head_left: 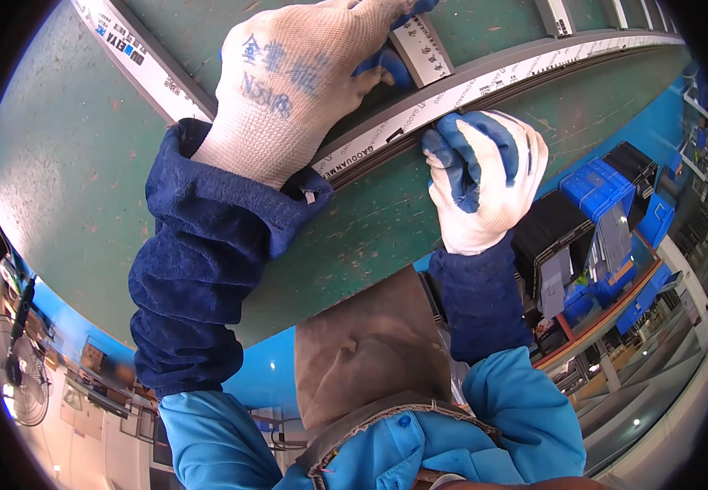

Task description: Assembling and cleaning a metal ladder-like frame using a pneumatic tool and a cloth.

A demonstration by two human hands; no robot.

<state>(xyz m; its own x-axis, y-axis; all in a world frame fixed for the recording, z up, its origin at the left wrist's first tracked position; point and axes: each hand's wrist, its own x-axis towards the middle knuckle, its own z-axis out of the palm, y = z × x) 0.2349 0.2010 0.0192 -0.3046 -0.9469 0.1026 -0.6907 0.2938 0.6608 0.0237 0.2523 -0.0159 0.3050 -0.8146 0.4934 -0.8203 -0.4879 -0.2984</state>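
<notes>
We have a long film-covered rail (436, 104) lying slantwise across the green tabletop (68, 196), a crossbar (423, 51) meeting its far side. Our gloved left hand (289, 90) reaches over the rail to just beside the crossbar, thumb and fingers apart; whether it grips anything, we cannot tell. Our right hand (489, 175) is at the rail's near edge, fingers curled inward; their tips are hidden, so we cannot tell whether they pinch or only press. A second bar (138, 61) runs off to the upper left. We judge the step in hand to be steadying or working the rail beside the joint. The next move, we think, calls for level pressure along that near edge, with the crossbar kept square.
</notes>
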